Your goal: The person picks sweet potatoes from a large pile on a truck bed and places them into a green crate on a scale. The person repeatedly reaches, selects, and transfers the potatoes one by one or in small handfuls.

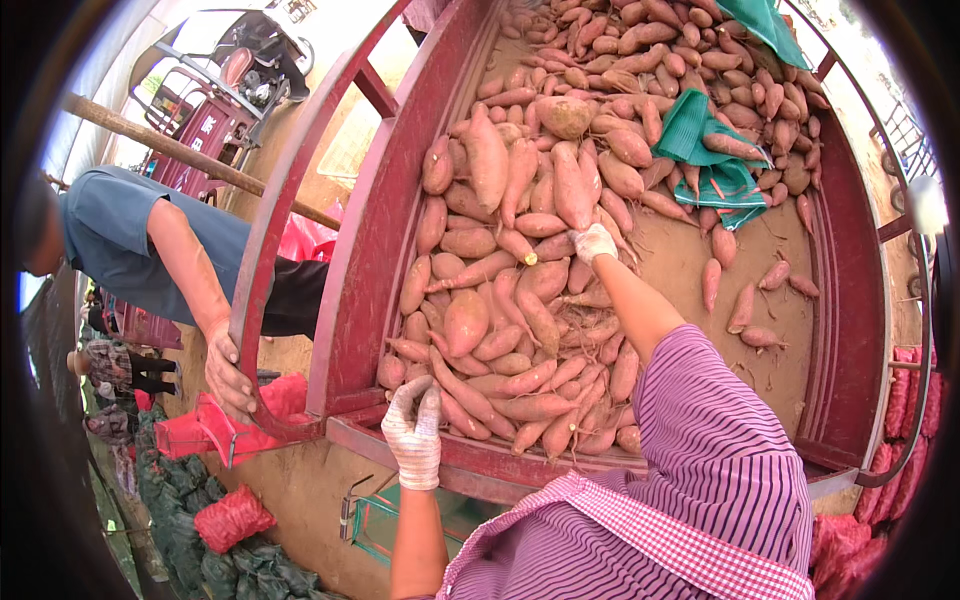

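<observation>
Sweet potatoes [465,322] with reddish skins lie heaped in a dark red metal cargo bed [360,225] in front of me. My right hand [596,244], in a white glove, reaches into the middle of the heap. Its fingers are on the lower end of a large sweet potato [573,187]. My left hand [415,435], gloved too and dirty at the fingers, is raised by the bed's near left corner. The fingers curl loosely, and I see nothing between them. Long sweet potatoes [469,397] lie just beside it.
Green mesh cloth [690,135] lies on the heap. A person's hand [229,371] rests on the bed's side rail. Below stand a red mesh bag on a frame [180,435], a green-edged frame [367,525] and filled bags [234,517]. A motor tricycle [202,127] is parked behind.
</observation>
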`<action>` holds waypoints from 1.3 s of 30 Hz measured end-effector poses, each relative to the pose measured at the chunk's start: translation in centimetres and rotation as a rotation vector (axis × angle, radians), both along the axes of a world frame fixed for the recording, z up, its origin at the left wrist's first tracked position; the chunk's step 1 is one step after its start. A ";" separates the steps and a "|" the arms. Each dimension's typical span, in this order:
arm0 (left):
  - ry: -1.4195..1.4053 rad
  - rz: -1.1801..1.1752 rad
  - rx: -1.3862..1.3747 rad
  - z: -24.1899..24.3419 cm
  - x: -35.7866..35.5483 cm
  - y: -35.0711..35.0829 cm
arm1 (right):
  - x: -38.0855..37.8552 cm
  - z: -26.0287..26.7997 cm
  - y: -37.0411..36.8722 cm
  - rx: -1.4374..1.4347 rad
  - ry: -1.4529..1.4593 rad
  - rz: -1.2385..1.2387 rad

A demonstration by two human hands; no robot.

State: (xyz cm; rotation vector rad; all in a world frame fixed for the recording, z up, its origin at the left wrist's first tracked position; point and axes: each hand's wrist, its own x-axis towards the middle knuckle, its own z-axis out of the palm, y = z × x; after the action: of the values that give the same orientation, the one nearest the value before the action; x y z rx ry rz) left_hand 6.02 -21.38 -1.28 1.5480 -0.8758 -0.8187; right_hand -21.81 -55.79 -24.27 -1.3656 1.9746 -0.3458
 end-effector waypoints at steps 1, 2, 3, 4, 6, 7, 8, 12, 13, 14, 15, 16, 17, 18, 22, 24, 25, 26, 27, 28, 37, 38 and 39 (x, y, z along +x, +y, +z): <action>-0.016 0.007 0.013 -0.2 0.1 0.2 | 0.1 -0.1 0.6 -0.073 -0.026 -0.016; -0.027 0.007 0.012 -0.4 0.3 0.1 | -0.6 0.1 1.1 -0.119 -0.181 -0.009; -0.037 0.004 0.012 -0.7 0.5 0.2 | -1.4 0.3 1.8 -0.164 -0.336 -0.004; -0.093 -0.022 0.004 -1.2 1.1 0.6 | -2.2 1.7 2.5 0.089 -0.646 -0.029; -0.076 -0.032 -0.006 -1.8 1.4 0.6 | -2.8 7.3 6.2 0.428 -1.039 -0.042; -0.065 -0.041 -0.015 -1.8 1.3 0.3 | -2.9 10.0 9.6 0.499 -1.128 -0.032; 0.017 -0.038 -0.001 -1.4 0.9 -0.4 | -3.3 11.1 12.1 0.549 -1.149 -0.001; 0.485 -0.037 0.075 -1.1 -2.2 -3.0 | -2.1 16.1 22.1 0.760 -1.315 0.138; 0.665 -0.041 0.101 -1.2 -3.0 -3.4 | -1.6 17.5 24.1 0.803 -1.382 0.212; 0.846 -0.050 0.129 -1.1 -3.8 -3.6 | -1.1 18.7 25.2 0.885 -1.410 0.352; 0.787 -0.045 0.108 -1.0 -4.3 -3.5 | 0.1 18.9 26.3 0.818 -1.327 0.545; 0.731 -0.038 0.093 -1.1 -4.7 -3.4 | 1.3 19.0 27.3 0.740 -1.239 0.726; 0.675 -0.032 0.077 -0.9 -5.0 -3.3 | 2.3 19.4 27.5 0.692 -1.094 0.814; 0.550 -0.076 0.038 1.4 -5.7 -3.6 | 3.1 20.0 27.7 0.647 -0.945 0.893; 1.074 -0.198 0.141 2.7 -2.1 -3.1 | 4.5 22.9 23.2 0.590 -0.520 1.422; 1.050 -0.175 0.118 1.5 -1.5 -3.1 | 5.1 17.3 22.7 -0.130 -0.332 1.917; 0.995 -0.136 0.082 1.5 -1.5 -3.0 | 6.1 16.6 20.6 -0.030 -0.280 1.938; 0.943 -0.112 0.057 1.1 -1.6 -3.5 | 7.4 16.5 16.8 0.112 -0.227 1.832; 1.024 -0.130 0.045 0.8 -0.9 -3.4 | 9.7 16.2 12.7 0.150 -0.193 1.696; 1.113 -0.166 0.041 0.3 -0.3 -3.6 | 11.7 15.6 8.1 0.078 -0.155 1.459; 1.366 -0.312 -0.057 -0.6 0.0 -3.9 | 25.0 9.2 -4.9 -0.164 -0.255 -0.168; 1.382 -0.338 -0.084 -0.4 0.1 -3.9 | 25.7 9.5 -4.4 -0.151 -0.283 -0.222; 1.422 -0.368 -0.134 -0.5 0.0 -3.9 | 25.5 9.3 -3.8 -0.139 -0.292 -0.275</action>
State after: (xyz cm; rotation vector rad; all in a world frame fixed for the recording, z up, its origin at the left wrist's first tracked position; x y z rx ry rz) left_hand 6.01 -25.32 -1.77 0.3752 -0.1013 -1.7207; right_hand 3.68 -59.61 -14.99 -1.0536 1.9168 -0.7783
